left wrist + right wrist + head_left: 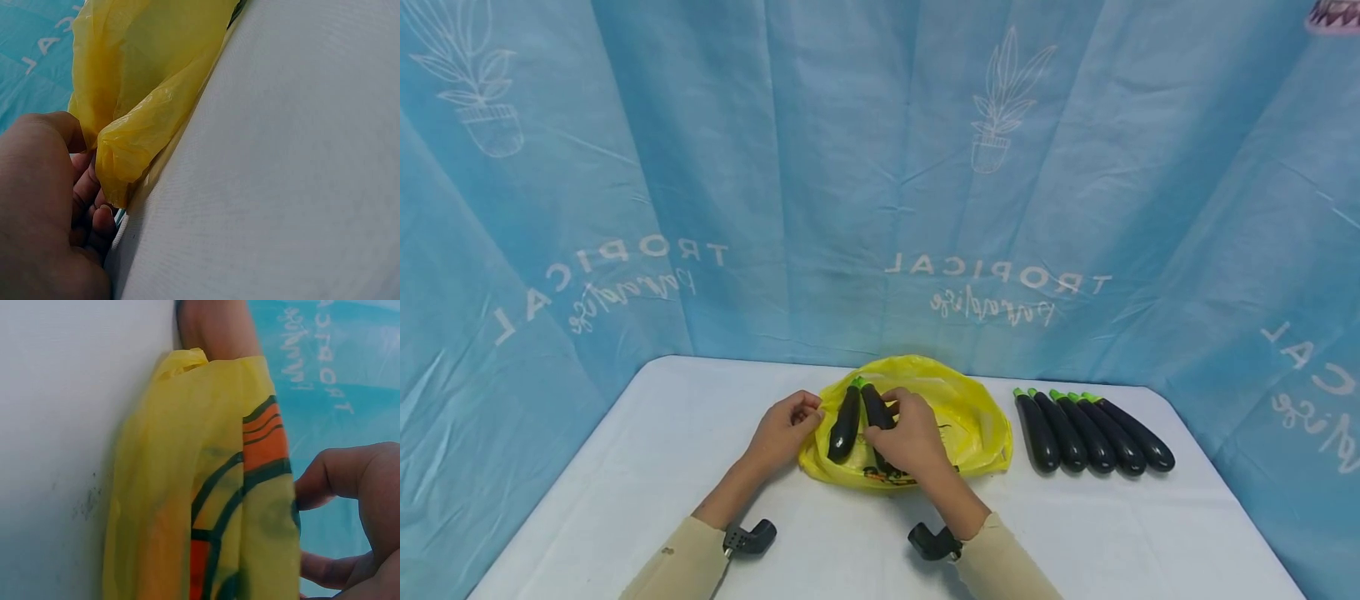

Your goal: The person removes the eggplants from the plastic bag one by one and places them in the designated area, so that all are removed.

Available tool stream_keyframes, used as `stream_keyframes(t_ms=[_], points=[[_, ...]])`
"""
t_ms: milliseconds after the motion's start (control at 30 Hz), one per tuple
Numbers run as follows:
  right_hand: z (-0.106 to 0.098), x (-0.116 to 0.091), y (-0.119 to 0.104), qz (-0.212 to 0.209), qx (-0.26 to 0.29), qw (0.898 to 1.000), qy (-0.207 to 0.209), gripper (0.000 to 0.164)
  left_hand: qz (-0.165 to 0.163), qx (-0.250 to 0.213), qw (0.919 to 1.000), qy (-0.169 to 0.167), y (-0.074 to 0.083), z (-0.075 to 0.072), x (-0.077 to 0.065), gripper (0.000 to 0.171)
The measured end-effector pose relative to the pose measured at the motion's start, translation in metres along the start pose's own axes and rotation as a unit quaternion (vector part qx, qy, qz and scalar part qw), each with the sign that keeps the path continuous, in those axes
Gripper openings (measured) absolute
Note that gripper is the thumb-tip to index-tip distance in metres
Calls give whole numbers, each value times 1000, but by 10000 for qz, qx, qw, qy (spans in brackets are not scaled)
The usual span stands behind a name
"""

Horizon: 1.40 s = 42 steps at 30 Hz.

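A yellow plastic bag [988, 429] lies spread with its mouth facing up at the middle of the white table. Inside it on the left rests one dark eggplant [845, 427] with a green stem. Beside that one, my right hand [912, 435] grips a second eggplant [874, 403] between thumb and fingers. My left hand [786, 429] pinches the bag's left edge. In the left wrist view, the gathered yellow plastic [128, 147] meets the left fingers [85, 187]. The bag's printed side [212, 487] hides most of the held eggplant in the right wrist view.
Several more eggplants [1097, 437] lie side by side on the table, right of the bag, stems pointing away from me. A blue curtain [850, 183] with white print hangs behind the white table [700, 417] and along both sides.
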State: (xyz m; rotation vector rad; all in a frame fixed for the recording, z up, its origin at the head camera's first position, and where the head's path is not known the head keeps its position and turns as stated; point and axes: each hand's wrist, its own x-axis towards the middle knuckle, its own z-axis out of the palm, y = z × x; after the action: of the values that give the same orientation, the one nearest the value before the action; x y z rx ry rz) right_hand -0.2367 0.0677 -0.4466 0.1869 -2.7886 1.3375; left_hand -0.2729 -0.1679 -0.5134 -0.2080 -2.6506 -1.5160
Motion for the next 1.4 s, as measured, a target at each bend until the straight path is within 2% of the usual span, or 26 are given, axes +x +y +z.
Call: stream_keyframes(t_ms=[200, 500, 867, 1200, 1400], points=[[-8, -9, -1, -195, 69, 9998, 33, 52, -13, -3, 10000, -10, 3, 0, -1, 17], [-25, -25, 1, -488, 196, 9982, 292, 54, 37, -45, 10000, 1, 0, 1, 0, 15], [-45, -41, 13, -766, 195, 9952, 580, 54, 36, -9, 10000, 37, -2, 1, 0, 17], [-77, -57, 33, -670, 114, 9955, 654, 55, 70, -42, 10000, 26, -2, 1, -1, 18], [-99, -63, 44, -759, -70, 9940, 788, 56, 40, -32, 10000, 9, -2, 1, -1, 16]])
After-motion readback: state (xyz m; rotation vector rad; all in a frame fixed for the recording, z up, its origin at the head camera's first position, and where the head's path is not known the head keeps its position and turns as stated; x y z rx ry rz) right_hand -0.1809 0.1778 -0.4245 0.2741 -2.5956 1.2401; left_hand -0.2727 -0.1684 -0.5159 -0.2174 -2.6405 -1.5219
